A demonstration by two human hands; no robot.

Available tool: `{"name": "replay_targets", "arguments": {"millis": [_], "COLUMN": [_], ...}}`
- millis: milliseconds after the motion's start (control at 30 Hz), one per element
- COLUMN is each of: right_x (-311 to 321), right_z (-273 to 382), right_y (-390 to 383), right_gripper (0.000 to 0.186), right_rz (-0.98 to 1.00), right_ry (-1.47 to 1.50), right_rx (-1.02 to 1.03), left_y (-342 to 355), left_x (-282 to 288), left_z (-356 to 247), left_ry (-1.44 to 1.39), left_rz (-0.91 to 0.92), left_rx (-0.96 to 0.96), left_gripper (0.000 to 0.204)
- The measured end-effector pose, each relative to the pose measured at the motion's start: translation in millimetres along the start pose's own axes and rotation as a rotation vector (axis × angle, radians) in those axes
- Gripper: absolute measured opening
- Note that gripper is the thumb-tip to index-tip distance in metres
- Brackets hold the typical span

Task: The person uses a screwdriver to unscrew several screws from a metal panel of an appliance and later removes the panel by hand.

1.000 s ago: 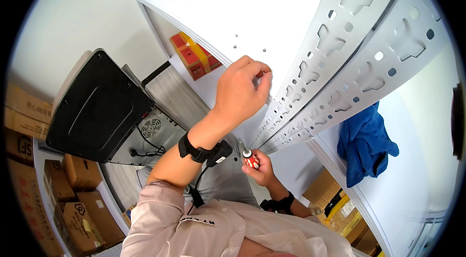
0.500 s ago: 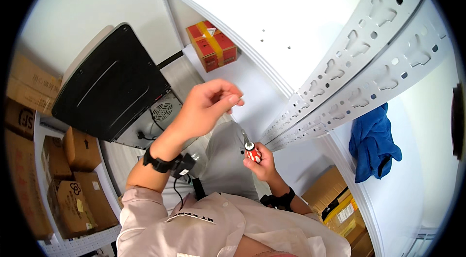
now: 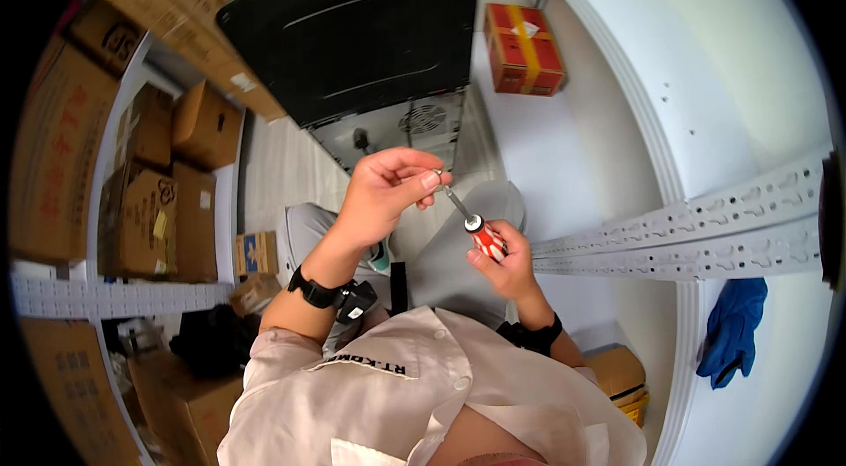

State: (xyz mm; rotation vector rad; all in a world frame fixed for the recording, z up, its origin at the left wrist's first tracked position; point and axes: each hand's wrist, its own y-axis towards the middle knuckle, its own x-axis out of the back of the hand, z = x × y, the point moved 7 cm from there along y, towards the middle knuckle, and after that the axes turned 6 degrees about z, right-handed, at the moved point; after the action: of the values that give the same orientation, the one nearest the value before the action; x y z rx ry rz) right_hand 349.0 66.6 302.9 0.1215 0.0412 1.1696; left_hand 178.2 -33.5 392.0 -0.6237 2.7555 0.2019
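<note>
In the middle of the head view, my left hand [image 3: 383, 197] pinches a small metal piece [image 3: 439, 175], perhaps a screw, at the tip of a screwdriver [image 3: 488, 240]. The screwdriver has a red-and-white handle and a metal shaft pointing up and left. My right hand [image 3: 509, 270] is closed round that handle, below and to the right of my left hand. Both hands are over my grey-trousered legs. Just to the right, perforated white metal posts [image 3: 679, 250] run toward the rim.
A black-panelled machine [image 3: 352, 25] stands ahead. Stacked cardboard boxes [image 3: 150, 219] fill shelving on the left. A red taped box [image 3: 520, 61] lies on a white shelf [image 3: 564, 166] to the right. A blue cloth [image 3: 731, 334] sits at the lower right.
The view has turned away from the posts toward the machine and left shelving. My left hand has left the upper shelf edge and come to the screwdriver's tip, which has risen.
</note>
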Motion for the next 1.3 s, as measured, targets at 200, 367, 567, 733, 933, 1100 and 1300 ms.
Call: {"name": "replay_targets", "arguments": {"millis": [200, 367, 567, 733, 933, 1100, 1300], "right_x": [-34.6, -62.0, -87.4, -109.3, -136.7, -158.2, -194.6], "right_z": [-3.6, -4.4, -4.7, -32.7, -54.1, -72.3, -134.5], "right_y": [15.4, 29.7, 51.7, 68.9, 77.4, 87.1, 91.3], "right_gripper": [0.038, 0.040, 0.035, 0.028, 0.024, 0.025, 0.031], "right_rz": [0.045, 0.150, 0.128, 0.217, 0.389, 0.433, 0.529], "right_ry": [0.066, -0.006, -0.107, -0.017, 0.257, 0.347, 0.261], "right_rx": [0.031, 0.043, -0.036, -0.147, -0.566, -0.601, -0.666], "left_y": [-30.4, -51.7, -67.2, -74.4, -84.9, -87.3, -72.3], "left_x": [43.4, 83.1, 131.9, 169.4, 199.9, 224.3, 267.2], "left_z": [-2.0, 0.5, 6.1, 28.2, 51.3, 82.9, 135.6], "left_ry": [-0.139, -0.115, 0.056, -0.053, -0.226, -0.341, -0.428], "left_rz": [-0.039, -0.128, -0.238, -0.302, -0.347, -0.428, -0.558], "left_rx": [-0.111, -0.117, -0.071, -0.029, 0.019, 0.075, 0.231], "left_gripper": [0.014, 0.014, 0.014, 0.014, 0.014, 0.017, 0.018]}}
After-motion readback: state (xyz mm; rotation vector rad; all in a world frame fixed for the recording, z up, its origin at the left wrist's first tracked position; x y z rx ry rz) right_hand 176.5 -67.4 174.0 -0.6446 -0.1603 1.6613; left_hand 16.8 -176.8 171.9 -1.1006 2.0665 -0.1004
